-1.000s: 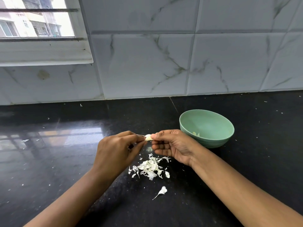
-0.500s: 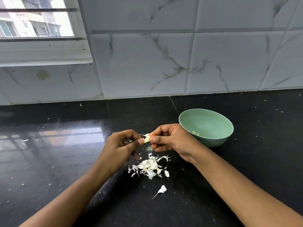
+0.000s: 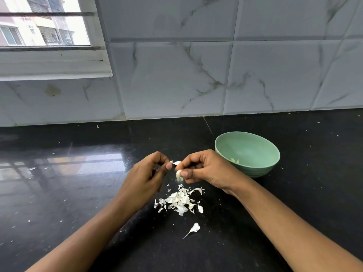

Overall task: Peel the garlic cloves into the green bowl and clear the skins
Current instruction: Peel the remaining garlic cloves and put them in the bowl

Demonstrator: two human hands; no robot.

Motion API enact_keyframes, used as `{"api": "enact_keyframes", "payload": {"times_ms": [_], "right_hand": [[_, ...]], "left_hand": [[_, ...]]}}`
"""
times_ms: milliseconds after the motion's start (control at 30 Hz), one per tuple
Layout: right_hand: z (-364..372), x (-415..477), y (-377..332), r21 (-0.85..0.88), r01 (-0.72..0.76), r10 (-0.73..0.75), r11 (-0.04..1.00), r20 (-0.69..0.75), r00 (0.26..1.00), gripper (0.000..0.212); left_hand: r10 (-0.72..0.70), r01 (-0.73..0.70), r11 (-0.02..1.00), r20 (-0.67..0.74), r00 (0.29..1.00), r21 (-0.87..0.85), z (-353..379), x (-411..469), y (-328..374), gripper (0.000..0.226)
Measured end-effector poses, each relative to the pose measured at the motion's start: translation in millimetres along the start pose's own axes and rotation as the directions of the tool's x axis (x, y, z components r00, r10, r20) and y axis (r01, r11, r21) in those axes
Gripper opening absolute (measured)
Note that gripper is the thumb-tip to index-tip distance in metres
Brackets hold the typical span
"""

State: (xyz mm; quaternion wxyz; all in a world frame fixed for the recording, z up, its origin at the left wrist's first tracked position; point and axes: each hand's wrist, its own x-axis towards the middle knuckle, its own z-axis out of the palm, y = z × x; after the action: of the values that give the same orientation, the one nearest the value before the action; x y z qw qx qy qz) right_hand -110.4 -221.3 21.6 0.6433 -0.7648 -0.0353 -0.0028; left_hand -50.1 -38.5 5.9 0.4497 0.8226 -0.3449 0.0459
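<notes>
My right hand (image 3: 204,168) pinches a pale garlic clove (image 3: 178,174) between thumb and fingers, just above the black counter. A strip of white skin (image 3: 176,163) stretches from the clove to my left hand (image 3: 149,173), which pinches its end between thumb and forefinger. Below both hands lies a pile of white garlic skins (image 3: 179,201), and one loose skin (image 3: 193,228) sits nearer to me. The green bowl (image 3: 257,167) stands right behind my right hand, with a few peeled pieces (image 3: 234,160) inside.
The black counter (image 3: 78,193) runs to a marble-tiled wall (image 3: 196,75) at the back. A window with a white sill (image 3: 53,63) is at the upper left. Tiny skin flecks dot the counter on both sides.
My right hand has turned the clove downward, and my left hand has pulled a strip of skin away from it. The hands have drawn slightly apart.
</notes>
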Motion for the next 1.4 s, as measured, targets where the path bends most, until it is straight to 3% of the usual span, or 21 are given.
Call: {"api": "enact_keyframes", "payload": {"times_ms": [267,367,467,567,667,767,900,1000,1200,1333,1400], "right_hand": [[-8,1,-3,-0.03,0.01,-0.011,1.0,-0.031,0.999,0.017],[-9,2,-4,-0.06,0.025,-0.028,0.998,-0.041,0.999,0.016],[-11,1,-5,-0.086,0.031,-0.035,0.996,-0.045,0.998,0.015],[-12,1,-5,-0.134,0.036,-0.041,0.99,-0.038,0.998,0.014],[-12,1,-6,-0.168,0.045,-0.05,0.985,-0.025,0.998,0.015],[-13,0,-8,-0.189,0.041,-0.045,0.981,-0.015,0.999,0.014],[-14,-1,-8,-0.171,0.012,-0.012,0.985,0.0,1.0,0.013],[-14,-2,-8,-0.189,-0.013,0.012,0.982,-0.011,1.0,0.012],[-13,-2,-8,-0.205,-0.026,0.023,0.978,-0.015,1.0,0.011],[-15,-1,-7,-0.208,-0.028,0.026,0.978,-0.015,1.0,0.012],[-16,-1,-7,-0.212,-0.032,0.03,0.977,-0.01,0.999,0.012]], "left_hand": [[0.046,-0.076,0.956,0.11,0.993,0.283,-9,2,-1,0.019],[0.058,-0.093,0.958,0.133,0.989,0.272,-10,0,2,0.023],[0.047,-0.062,0.949,0.058,0.997,0.308,-12,0,2,0.027],[0.058,-0.088,0.939,0.097,0.994,0.333,-11,0,3,0.009],[0.07,-0.127,0.928,0.172,0.983,0.35,-9,-2,3,0.023],[0.061,-0.109,0.945,0.162,0.985,0.31,-8,-1,2,0.028],[0.024,-0.046,0.972,0.098,0.995,0.232,-11,-1,4,0.003],[0.02,-0.034,0.976,0.068,0.998,0.215,-11,-2,6,0.01],[0.01,-0.024,0.973,0.061,0.998,0.231,-7,-1,0,0.055],[0.108,-0.132,0.963,0.111,0.988,0.237,-7,1,-2,0.03],[0.086,-0.12,0.96,0.142,0.986,0.253,-8,2,-3,0.017]]}}
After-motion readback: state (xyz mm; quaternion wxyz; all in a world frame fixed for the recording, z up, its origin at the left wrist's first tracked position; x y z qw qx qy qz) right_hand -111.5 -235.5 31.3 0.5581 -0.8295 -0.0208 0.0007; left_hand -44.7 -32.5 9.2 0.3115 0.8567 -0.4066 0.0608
